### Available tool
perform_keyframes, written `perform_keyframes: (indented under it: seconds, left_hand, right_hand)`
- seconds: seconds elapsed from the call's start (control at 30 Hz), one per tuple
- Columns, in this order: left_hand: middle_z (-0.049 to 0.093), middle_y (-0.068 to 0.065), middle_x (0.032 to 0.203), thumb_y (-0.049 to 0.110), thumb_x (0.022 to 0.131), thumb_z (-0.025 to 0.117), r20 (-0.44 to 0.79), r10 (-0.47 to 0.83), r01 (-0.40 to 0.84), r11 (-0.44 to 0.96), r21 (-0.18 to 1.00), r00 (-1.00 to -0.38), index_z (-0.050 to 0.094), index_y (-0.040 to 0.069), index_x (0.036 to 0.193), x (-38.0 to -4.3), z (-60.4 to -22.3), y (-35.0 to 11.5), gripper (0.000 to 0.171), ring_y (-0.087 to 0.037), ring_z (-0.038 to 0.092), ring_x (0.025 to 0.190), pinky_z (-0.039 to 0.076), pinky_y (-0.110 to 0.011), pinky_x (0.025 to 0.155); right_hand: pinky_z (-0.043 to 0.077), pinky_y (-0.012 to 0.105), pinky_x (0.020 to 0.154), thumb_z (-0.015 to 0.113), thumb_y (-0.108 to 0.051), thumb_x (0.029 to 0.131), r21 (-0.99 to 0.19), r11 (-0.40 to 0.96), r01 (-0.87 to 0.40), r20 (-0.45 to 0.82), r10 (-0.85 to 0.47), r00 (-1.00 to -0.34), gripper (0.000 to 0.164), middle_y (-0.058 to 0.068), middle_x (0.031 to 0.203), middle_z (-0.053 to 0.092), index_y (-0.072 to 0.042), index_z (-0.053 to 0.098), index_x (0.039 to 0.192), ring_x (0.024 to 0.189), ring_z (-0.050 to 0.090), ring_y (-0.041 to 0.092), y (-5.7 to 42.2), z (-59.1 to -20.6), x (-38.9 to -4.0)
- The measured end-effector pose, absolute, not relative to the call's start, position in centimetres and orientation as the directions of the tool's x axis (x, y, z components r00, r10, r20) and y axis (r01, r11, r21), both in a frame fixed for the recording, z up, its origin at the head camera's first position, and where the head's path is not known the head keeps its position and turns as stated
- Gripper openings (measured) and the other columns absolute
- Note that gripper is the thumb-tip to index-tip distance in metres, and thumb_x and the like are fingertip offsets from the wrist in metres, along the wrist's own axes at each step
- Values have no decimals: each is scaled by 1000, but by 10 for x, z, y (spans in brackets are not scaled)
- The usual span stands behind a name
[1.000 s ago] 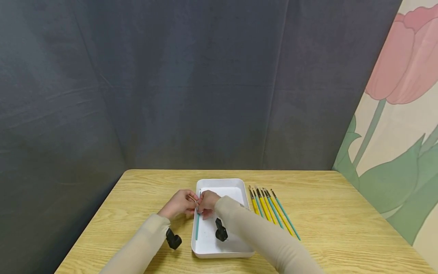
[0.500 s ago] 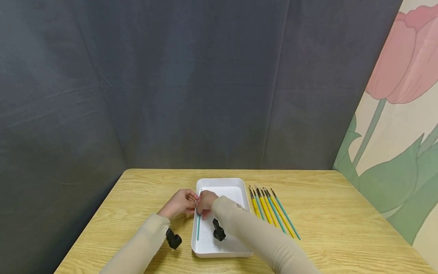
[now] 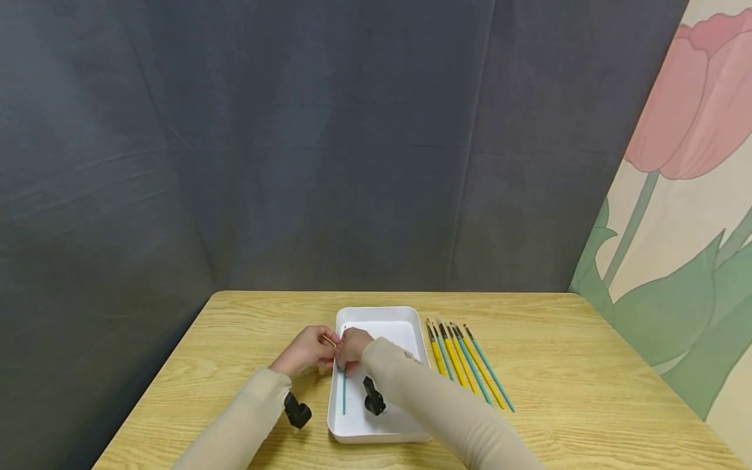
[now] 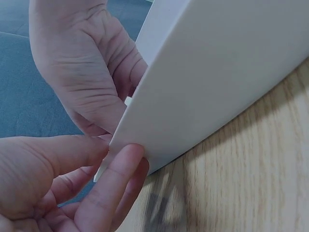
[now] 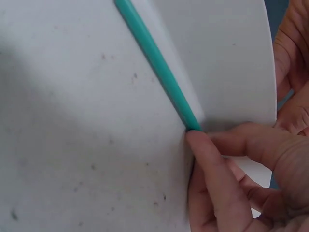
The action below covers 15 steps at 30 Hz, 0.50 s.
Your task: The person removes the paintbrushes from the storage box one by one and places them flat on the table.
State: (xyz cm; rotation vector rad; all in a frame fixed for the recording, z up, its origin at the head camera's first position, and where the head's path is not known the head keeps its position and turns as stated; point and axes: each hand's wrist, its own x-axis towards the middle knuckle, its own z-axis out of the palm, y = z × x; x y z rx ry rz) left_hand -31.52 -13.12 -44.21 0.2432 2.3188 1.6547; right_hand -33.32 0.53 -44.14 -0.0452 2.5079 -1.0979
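Observation:
A white rectangular tray (image 3: 376,438) sits on the wooden table. My left hand (image 3: 308,349) pinches its left side wall, the thumb at the rim and fingers against the outer face (image 4: 207,82) in the left wrist view. Inside the tray, a teal-handled paintbrush (image 3: 344,395) lies lengthwise near that same wall. My right hand (image 3: 354,349) reaches in over the tray and holds the brush between thumb and fingertips. Close up, the teal handle (image 5: 157,60) runs along the foot of the wall; the right hand hides its middle.
To the tray's right, several paintbrushes (image 3: 467,362) with yellow and teal handles lie side by side, bristles away from me. A dark curtain (image 3: 352,163) hangs behind the table (image 3: 576,365). Small dark specks mark the tray floor (image 5: 96,121).
The near end of the teal brush has swung slightly right, away from the left wall. My right hand and forearm have shifted a little left. The left hand keeps its place on the tray.

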Motion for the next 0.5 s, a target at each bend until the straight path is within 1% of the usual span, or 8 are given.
perform_keyframes:
  seconds: [0.13, 0.23, 0.4, 0.5]
  left_hand:
    - [58, -10, 80, -7, 84, 61, -135, 305, -32, 319, 947, -943, 58, -10, 102, -314, -440, -132, 18, -15, 60, 66, 59, -33, 65]
    - [58, -10, 80, -6, 85, 62, -142, 301, -36, 331, 943, -943, 58, -9, 101, -313, -440, -132, 18, -15, 60, 66, 59, -33, 64]
    - [57, -10, 79, -7, 85, 62, -148, 286, -48, 329, 943, -947, 57, -10, 102, -313, -439, -132, 18, -16, 60, 66, 58, -31, 62]
    - [55, -9, 78, -9, 85, 61, -152, 281, -58, 319, 946, -948, 57, -12, 103, -313, -439, -132, 19, -17, 59, 66, 58, -30, 62]
  right_hand:
    - [58, 28, 56, 68, 15, 68, -721, 681, 128, -351, -200, -915, 31, 8, 65, 58, -6, 48, 79, 62, 70, 28, 8, -437, -329]
    - [59, 30, 61, 67, 15, 70, -746, 649, 150, -366, -212, -906, 29, 5, 66, 55, -6, 48, 79, 65, 70, 27, 11, -431, -325]
    - [60, 35, 68, 62, 17, 73, -784, 590, 194, -390, -224, -893, 26, 4, 66, 50, -5, 49, 78, 59, 63, 21, 15, -426, -322]
    - [60, 34, 66, 60, 18, 74, -804, 547, 231, -412, -233, -881, 24, 5, 67, 50, -3, 51, 81, 56, 58, 18, 18, -427, -325]
